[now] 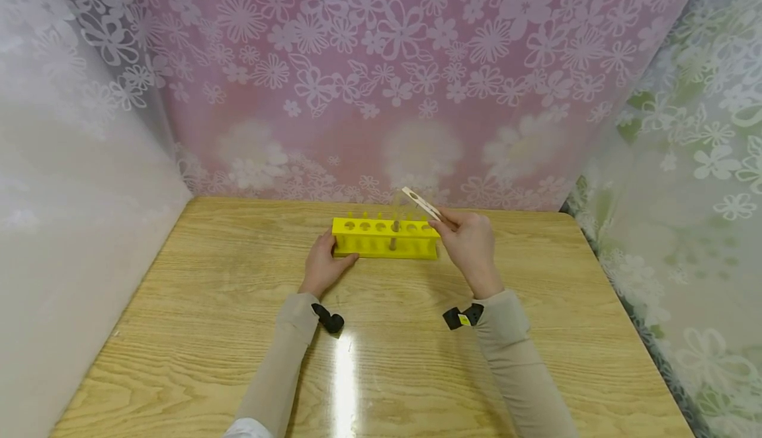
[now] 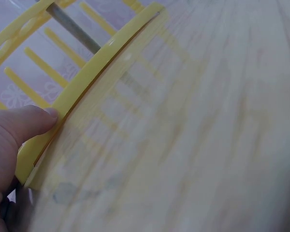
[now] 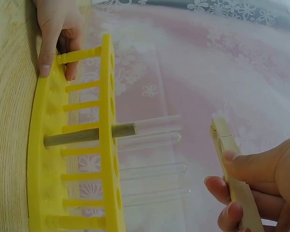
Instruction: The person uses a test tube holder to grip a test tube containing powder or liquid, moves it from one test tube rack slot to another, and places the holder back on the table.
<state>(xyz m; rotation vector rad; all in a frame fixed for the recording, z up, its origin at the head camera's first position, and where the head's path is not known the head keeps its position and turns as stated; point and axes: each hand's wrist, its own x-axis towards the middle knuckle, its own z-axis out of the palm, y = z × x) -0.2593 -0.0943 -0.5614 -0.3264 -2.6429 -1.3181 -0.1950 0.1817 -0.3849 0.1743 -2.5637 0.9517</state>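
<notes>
A yellow test tube rack (image 1: 357, 231) stands on the table, its left end held by my left hand (image 1: 324, 267). In the left wrist view the thumb (image 2: 31, 121) presses on the rack's base. One test tube (image 3: 157, 124) stands upright in a hole, a grey-brown material filling its lower part. Several clear tubes (image 3: 154, 170) with rounded ends up stand along the back of the rack. Above its right end, my right hand (image 1: 473, 246) grips a wooden test tube clamp (image 3: 227, 150). In the right wrist view the clamp is apart from the tubes.
The wood-grain table (image 1: 238, 332) spreads out in front of and beside the rack. A pink flowered curtain (image 1: 357, 94) hangs behind it, with pale sheets (image 1: 89, 213) at the sides. Each wrist wears a black strap camera (image 1: 329, 319).
</notes>
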